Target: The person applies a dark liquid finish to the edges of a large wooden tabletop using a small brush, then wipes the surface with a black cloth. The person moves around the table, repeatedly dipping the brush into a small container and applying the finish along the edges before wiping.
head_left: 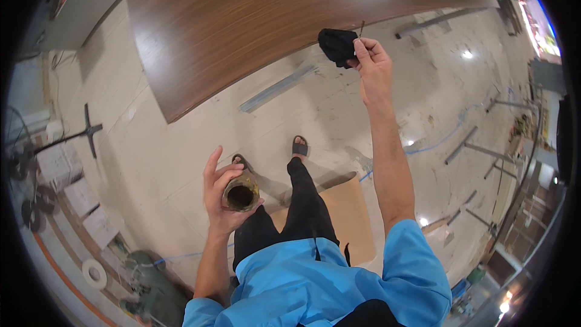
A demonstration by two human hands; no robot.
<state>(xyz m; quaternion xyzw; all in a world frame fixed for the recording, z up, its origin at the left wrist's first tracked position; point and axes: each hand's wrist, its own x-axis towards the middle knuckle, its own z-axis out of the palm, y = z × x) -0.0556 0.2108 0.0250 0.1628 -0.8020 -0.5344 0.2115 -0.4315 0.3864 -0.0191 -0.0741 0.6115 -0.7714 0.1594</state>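
My left hand (221, 197) is wrapped round a small open-topped container (249, 185) with a stained, yellowish rim and a dark inside. Its index finger sticks out past the rim. My right hand (373, 65) is stretched far forward and pinches a bunched black cloth (336, 46) at the near edge of a brown wood-grain tabletop (242, 24). A thin dark stick-like end pokes up beside my fingertips; whether it belongs to the cloth I cannot tell.
Below the tabletop a grey metal bar (278, 89) lies on the tiled floor. Metal frame legs (478, 148) stand at the right. A brown board (348, 215) is behind my legs. At the left are a black cross-shaped base (89, 130), stacked boxes (59, 166) and a tape roll (94, 274).
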